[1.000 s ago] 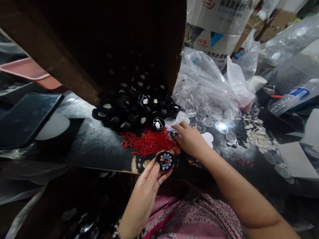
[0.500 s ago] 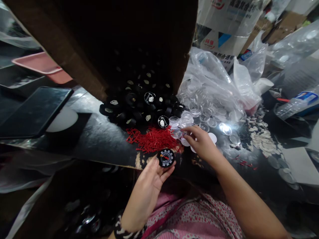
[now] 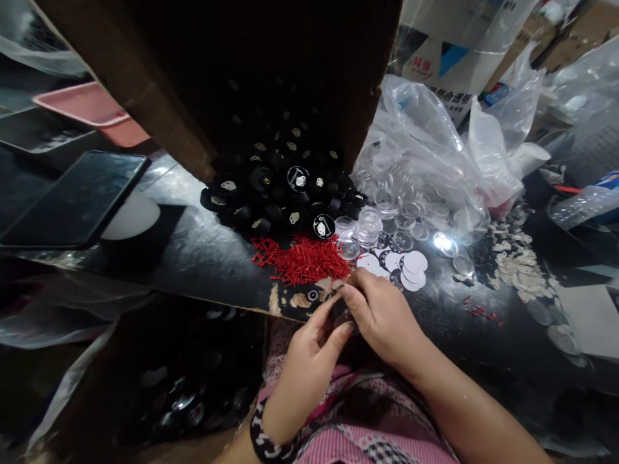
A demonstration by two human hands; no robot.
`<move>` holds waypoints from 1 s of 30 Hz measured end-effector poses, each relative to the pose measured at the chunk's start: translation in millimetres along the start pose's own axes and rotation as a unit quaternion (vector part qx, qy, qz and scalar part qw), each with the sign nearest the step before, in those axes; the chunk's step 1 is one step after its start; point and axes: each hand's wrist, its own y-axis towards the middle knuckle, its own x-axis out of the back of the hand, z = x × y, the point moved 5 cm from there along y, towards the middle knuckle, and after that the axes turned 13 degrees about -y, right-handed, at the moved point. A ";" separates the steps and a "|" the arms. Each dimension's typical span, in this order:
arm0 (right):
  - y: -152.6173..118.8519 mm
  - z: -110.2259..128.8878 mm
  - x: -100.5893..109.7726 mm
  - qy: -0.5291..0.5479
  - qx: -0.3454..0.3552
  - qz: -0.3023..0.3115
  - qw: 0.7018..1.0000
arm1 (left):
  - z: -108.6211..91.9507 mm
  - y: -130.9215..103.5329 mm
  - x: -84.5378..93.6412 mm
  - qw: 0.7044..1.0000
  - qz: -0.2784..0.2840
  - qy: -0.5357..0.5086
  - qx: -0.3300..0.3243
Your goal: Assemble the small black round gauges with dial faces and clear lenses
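The bare left hand and the bare right hand meet at their fingertips, both held in a close pinch. The left thumb points up and rightward, opposite its bent fingers. The right hand's back faces upward, its thumb bent inward. The uncovered right forearm slants in from lower right; the left wrist rises from below.

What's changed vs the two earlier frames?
The right hand drew back from the clear round covers toward the body, meeting the left hand at the black dial gauge, whose face is now mostly hidden. Can't tell whether it brought a cover. The left hand never let go. The red pointer pile and the clear covers look unchanged.
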 end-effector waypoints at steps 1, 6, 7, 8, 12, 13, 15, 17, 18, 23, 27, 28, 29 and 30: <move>0.9 1.9 -0.6 -0.032 0.003 -0.014 0.999 | -0.9 -1.3 -2.1 1.000 0.009 0.017 -0.005; 0.7 10.5 -9.7 -0.052 0.037 -0.080 0.995 | -7.2 -1.6 -6.4 0.995 0.015 0.095 -0.027; 0.8 10.6 -12.4 -0.039 0.040 -0.084 0.995 | -7.2 -2.4 -4.1 0.994 0.011 0.105 -0.023; 1.7 10.6 -15.4 -0.026 0.045 -0.080 0.995 | -6.1 -4.2 0.4 0.994 0.006 0.111 -0.015; 18.2 11.4 -25.6 0.011 0.112 0.020 0.993 | 10.3 -20.7 54.0 0.988 -0.032 0.149 0.012; 26.7 9.0 -23.8 0.003 0.112 0.024 0.993 | 15.6 -25.3 76.6 0.983 -0.048 0.175 0.015; 48.6 -0.1 -15.4 -0.046 0.080 -0.017 0.996 | 21.0 -32.4 127.4 0.962 -0.110 0.250 0.007; 72.5 -8.7 -10.4 -0.118 0.049 -0.048 0.991 | 16.2 -36.8 169.9 0.930 -0.186 0.315 -0.019; 84.0 -11.8 -10.9 -0.147 0.043 -0.045 0.987 | 11.1 -38.0 181.9 0.919 -0.207 0.334 -0.036; 111.3 -14.4 -15.8 -0.184 0.037 -0.024 0.982 | -10.1 -35.7 142.0 0.940 -0.112 0.320 -0.027; 75.1 6.4 -10.9 -0.141 0.065 -0.029 0.988 | -21.7 -19.3 67.3 0.993 -0.061 0.105 -0.011; 60.3 14.6 -10.7 -0.121 0.083 -0.023 0.989 | -24.7 -13.4 54.1 0.996 -0.080 0.045 -0.018; 45.4 22.3 -11.4 -0.110 0.104 -0.012 0.988 | -26.5 -7.6 43.4 0.995 -0.102 -0.002 -0.021; 31.5 27.1 -11.7 -0.105 0.115 -0.004 0.988 | -26.5 -2.3 34.8 0.992 -0.118 -0.033 -0.014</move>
